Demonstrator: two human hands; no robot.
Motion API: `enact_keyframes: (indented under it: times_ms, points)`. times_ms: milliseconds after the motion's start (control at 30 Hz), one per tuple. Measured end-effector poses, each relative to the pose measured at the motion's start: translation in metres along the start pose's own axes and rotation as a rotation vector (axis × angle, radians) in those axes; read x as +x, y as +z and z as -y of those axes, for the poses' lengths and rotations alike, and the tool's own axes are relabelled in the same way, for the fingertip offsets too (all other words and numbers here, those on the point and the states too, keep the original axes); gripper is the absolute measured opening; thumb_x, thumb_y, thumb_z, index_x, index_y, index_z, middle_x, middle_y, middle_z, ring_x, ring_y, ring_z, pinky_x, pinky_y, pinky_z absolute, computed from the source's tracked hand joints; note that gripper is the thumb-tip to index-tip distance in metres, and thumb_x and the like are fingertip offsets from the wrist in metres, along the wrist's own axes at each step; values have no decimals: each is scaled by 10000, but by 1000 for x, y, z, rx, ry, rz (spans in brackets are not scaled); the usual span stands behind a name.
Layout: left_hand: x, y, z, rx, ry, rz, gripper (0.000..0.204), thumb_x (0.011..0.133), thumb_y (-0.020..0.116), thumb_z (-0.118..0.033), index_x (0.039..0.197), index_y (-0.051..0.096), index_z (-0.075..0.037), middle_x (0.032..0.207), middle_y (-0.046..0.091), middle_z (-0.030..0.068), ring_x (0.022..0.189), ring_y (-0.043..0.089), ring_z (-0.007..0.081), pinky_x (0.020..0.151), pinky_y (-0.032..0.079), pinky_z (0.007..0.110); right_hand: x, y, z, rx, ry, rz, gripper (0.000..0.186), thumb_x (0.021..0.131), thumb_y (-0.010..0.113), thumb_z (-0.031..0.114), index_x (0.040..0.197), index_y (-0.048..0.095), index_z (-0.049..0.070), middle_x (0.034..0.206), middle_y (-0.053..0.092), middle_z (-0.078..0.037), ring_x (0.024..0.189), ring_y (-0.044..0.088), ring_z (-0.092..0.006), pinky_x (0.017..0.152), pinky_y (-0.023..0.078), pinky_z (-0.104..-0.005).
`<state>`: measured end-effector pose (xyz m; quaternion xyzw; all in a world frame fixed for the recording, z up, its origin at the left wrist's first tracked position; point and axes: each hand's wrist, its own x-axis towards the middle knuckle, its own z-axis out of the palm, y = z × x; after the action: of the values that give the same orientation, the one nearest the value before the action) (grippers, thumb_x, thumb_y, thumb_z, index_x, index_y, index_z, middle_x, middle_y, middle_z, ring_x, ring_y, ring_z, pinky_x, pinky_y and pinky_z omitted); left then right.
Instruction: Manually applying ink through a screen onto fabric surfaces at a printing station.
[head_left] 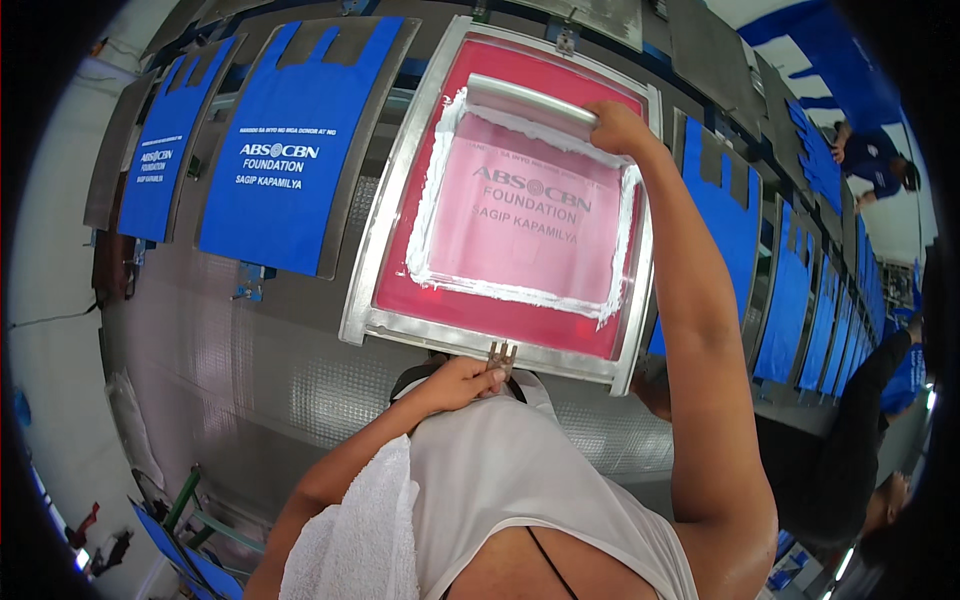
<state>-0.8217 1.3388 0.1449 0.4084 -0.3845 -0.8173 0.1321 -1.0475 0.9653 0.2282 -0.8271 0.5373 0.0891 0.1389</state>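
Observation:
A screen-printing screen with a metal frame [355, 310] and pink-red mesh [400, 310] lies ahead of me, with dark lettering and a white ink border round the middle. My right hand [620, 130] is closed on the right end of a metal squeegee [530, 98] lying across the upper part of the white border. My left hand [465, 385] grips a metal fitting [502, 352] at the middle of the frame's lower edge. A white towel [350, 510] hangs over the left side of my body.
Blue bags [280, 150] with white print lie on dark boards [95, 200] in a row to left and right. A co-worker in dark blue [875, 165] is at the upper right; another person in black [840, 470] is at the lower right. A green metal frame [185, 500] stands lower left.

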Motion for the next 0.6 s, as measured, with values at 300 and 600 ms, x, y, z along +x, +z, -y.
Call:
enact_keyframes:
  times_ms: [300,600]
  points:
    - [-4,3,-11,-3,0,-62,372,942,531,-330,750,627,-27,636,532,-21,586,455,68,542,378,225,-224,62,141,92,14,-22,386,611,595,-19,985,629,72,866,620,-107,852,589,-297,760,467,-412]
    - [26,12,25,238,-200,-355,452,882,573,-433,698,650,-28,620,603,48,586,549,147,571,435,317,-256,72,101,50,28,-135,333,620,666,58,947,603,71,863,623,-85,879,579,-270,755,435,-387]
